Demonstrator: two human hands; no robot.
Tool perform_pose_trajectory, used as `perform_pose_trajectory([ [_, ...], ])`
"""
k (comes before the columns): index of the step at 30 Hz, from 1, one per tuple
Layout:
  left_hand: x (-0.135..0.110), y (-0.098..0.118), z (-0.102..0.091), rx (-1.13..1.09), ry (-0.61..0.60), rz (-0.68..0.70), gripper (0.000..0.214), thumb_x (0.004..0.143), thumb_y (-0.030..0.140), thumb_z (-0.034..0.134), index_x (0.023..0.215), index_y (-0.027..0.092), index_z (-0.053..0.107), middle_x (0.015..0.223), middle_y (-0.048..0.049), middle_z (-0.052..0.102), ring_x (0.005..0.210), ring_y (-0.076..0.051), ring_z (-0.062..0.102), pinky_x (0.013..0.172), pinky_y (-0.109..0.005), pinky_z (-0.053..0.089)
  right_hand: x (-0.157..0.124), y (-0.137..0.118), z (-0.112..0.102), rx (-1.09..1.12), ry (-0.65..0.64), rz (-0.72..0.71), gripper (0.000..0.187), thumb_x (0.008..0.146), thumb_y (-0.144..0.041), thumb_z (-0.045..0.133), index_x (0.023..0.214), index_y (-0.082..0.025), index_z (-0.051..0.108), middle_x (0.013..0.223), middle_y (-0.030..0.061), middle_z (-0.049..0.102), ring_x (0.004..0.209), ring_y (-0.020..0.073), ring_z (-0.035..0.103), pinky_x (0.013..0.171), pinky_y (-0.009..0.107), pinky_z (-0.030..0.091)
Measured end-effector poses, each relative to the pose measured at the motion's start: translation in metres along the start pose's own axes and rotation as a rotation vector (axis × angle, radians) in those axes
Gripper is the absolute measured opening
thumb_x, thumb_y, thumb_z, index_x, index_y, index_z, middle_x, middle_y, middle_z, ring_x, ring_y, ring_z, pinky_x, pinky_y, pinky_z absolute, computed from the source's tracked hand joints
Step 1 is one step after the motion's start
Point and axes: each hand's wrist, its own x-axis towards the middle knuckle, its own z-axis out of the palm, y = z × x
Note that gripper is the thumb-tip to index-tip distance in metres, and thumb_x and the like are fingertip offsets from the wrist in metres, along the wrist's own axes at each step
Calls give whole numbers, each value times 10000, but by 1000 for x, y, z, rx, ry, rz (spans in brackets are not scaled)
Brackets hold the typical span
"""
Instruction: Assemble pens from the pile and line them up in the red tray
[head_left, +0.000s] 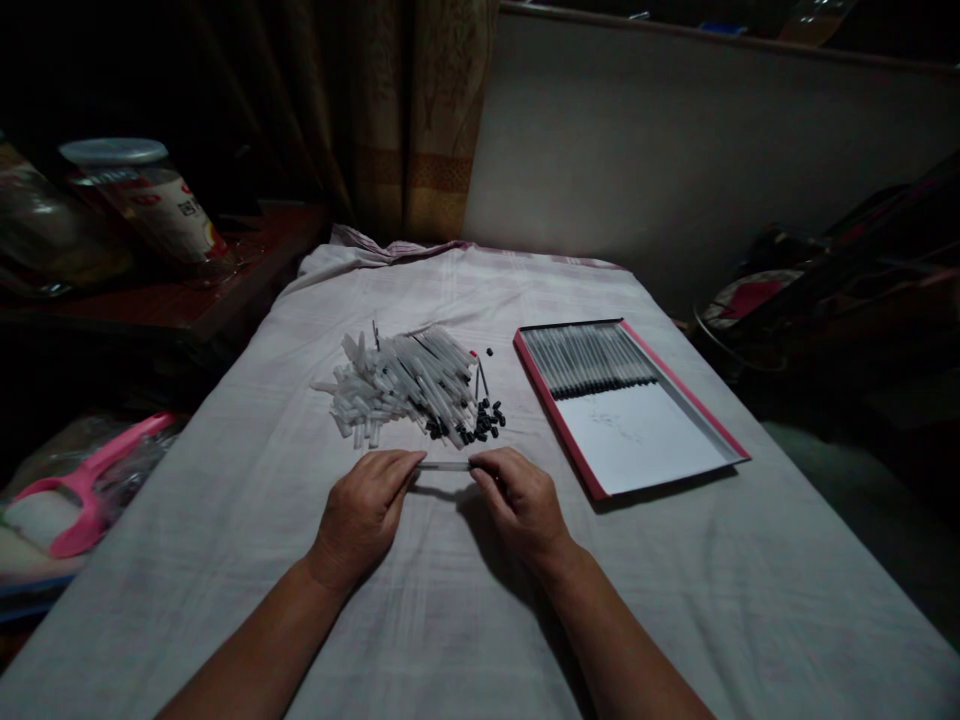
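Note:
Between my two hands a slim, clear pen [444, 466] lies level, just above the cloth. My left hand [367, 505] pinches its left end, and my right hand [523, 498] grips its right end; both ends are hidden by fingers. Just beyond them is a heap of clear pen barrels [431, 370], with translucent caps [360, 400] on its left side. Small black plugs [489, 420] are scattered at the heap's right edge. To the right lies a shallow red-edged box [592, 480], with a row of pens [589, 358] side by side in its far half.
A pale checked cloth [450, 620] covers the table. At the left stand a jar with a lid [150, 195] on a dark wooden surface [247, 270] and a pink plastic object [90, 490]. Behind are a curtain [420, 110] and a pale wall [637, 140].

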Motion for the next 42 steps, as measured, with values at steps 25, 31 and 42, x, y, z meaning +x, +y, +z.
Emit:
perform_pose_trajectory([
  [25,0,2,1,32,-16,32,228,935,140,517,1141,180,607,993,-76,705,924,-214,643,808,-338,537,-7,10,2,-116,-64,8,135,900,-249,526,981,-186,614,772,27,696,619,135,634,605,226,467],
  [31,0,2,0,29,-13,30,228,930,134,520,1133,179,613,991,-76,705,925,-212,645,810,-336,539,-7,10,1,-139,-79,8,133,917,-273,531,950,-186,624,739,28,696,613,142,635,593,231,462],
  [42,-1,1,0,31,-6,35,236,923,119,518,1134,178,607,988,-74,704,918,-211,646,807,-340,544,-8,11,0,-145,-92,-14,161,903,-256,535,1035,-186,594,761,27,699,613,142,640,599,233,467],
])
